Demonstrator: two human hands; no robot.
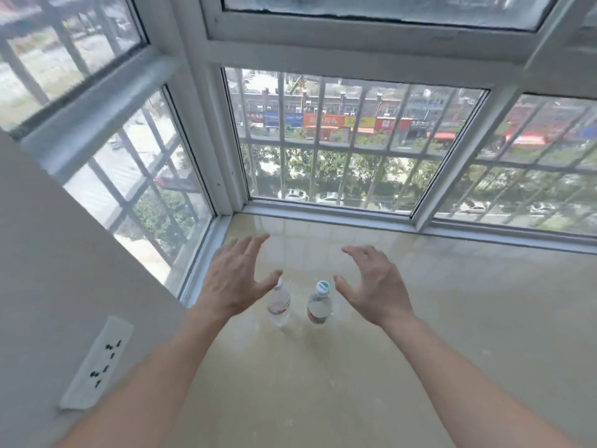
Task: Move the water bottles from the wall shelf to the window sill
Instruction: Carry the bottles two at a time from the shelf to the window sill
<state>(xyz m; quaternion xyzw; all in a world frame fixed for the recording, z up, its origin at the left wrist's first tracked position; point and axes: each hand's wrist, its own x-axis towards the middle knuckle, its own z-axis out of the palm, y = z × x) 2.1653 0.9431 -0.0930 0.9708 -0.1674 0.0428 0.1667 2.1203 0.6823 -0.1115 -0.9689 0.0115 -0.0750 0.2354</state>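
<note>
Two small clear water bottles stand upright side by side on the beige window sill [452,318]. The left bottle [279,305] has a red-and-white label and a pale cap. The right bottle [319,305] has a green label and a white-and-green cap. My left hand [234,281] hovers just left of and above the left bottle, fingers spread, its thumb in front of that bottle's cap. My right hand [374,282] hovers just right of the right bottle, fingers spread and holding nothing. The wall shelf is not in view.
White-framed barred windows [339,140] enclose the sill at the back and on the left. A grey wall [48,253] stands at the left with a white power socket [97,363] on it. The sill stretches wide to the right and toward me.
</note>
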